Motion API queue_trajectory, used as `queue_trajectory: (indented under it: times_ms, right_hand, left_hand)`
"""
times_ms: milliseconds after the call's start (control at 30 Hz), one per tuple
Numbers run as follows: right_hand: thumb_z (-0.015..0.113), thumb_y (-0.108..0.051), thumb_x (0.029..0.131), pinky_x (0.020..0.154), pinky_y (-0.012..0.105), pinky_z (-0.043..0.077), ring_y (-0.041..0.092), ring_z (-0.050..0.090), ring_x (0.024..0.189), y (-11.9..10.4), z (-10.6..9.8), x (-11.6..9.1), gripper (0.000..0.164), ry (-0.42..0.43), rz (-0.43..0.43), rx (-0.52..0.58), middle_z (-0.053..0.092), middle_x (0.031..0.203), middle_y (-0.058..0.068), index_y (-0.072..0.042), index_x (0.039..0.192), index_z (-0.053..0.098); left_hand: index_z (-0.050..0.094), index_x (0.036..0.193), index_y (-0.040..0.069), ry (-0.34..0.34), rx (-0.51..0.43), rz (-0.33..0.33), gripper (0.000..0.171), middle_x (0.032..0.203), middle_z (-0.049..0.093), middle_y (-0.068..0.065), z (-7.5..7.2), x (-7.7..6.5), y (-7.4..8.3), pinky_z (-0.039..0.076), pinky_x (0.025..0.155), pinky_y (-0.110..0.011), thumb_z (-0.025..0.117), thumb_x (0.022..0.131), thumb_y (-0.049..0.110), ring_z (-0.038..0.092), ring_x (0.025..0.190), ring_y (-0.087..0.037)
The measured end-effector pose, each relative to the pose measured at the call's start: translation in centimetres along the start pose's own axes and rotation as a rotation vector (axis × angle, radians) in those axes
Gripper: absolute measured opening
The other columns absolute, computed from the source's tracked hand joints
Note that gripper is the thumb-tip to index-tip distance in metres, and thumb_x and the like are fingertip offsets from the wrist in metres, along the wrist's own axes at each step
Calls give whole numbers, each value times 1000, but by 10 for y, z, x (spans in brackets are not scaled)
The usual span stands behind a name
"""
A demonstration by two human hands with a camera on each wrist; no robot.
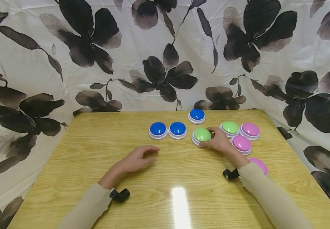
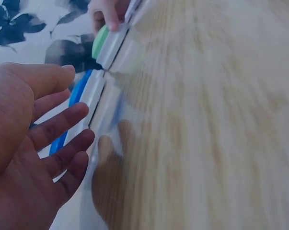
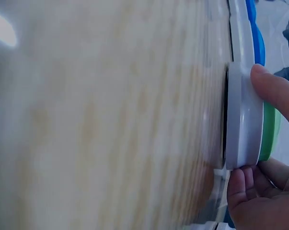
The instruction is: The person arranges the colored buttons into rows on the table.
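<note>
My right hand (image 1: 220,140) grips a round green push button (image 1: 202,134) by its white base, thumb at the near side and fingers at the far right. In the right wrist view, the thumb and fingers press on opposite sides of the white base (image 3: 247,115). My left hand (image 1: 137,159) hovers over the table with loosely bent fingers and holds nothing. Ahead of it, two blue push buttons, one left (image 1: 158,128) and one right (image 1: 177,128), sit side by side. A third blue button (image 1: 197,114) stands farther back, behind the gripped green one.
Right of my right hand stand another green button (image 1: 229,127) and two pink buttons, one behind (image 1: 250,129) and one in front (image 1: 242,143). My right sleeve partly hides a third pink button (image 1: 258,165). A floral cloth (image 1: 165,41) hangs behind the wooden table (image 1: 96,136).
</note>
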State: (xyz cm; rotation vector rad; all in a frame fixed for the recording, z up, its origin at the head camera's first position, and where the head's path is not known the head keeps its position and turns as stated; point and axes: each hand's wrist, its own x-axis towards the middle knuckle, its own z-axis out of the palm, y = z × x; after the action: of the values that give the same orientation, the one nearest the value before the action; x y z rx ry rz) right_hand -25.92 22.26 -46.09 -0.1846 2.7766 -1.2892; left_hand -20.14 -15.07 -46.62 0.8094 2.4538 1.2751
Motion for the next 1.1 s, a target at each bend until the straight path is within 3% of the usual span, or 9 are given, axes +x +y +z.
queue_trajectory:
  times_ms: [367,700,867,1100]
  right_hand:
    - [92,-33,64,81,37,46,26,53,96,-3,10,-16,82,-31,-68,-29,57,112,12,-1,130,54]
    - [93,-32,63,78,34,46,23,52,92,-8,18,-25,83,-63,-110,-36,57,108,9,-1,129,55]
    - [93,-29,63,81,36,46,24,52,95,-11,19,-26,84,-86,-107,-17,57,110,11,1,131,53]
    - [91,-18,66,89,39,45,28,52,102,-10,17,-31,89,-145,-38,105,56,115,17,9,136,44]
  left_hand:
    - [56,134,6,-22,16,39,41,125,61,-6,14,31,7,43,100,-38,64,95,17,54,118,-18]
    - [55,133,5,-36,43,87,42,126,60,-8,22,56,13,42,102,-39,65,95,18,54,118,-21]
    - [54,134,5,-45,47,104,46,127,59,-10,28,70,19,42,101,-36,68,92,16,54,117,-22]
    - [53,135,2,-20,54,119,54,128,58,-11,46,92,25,41,103,-33,74,88,17,54,119,-22]
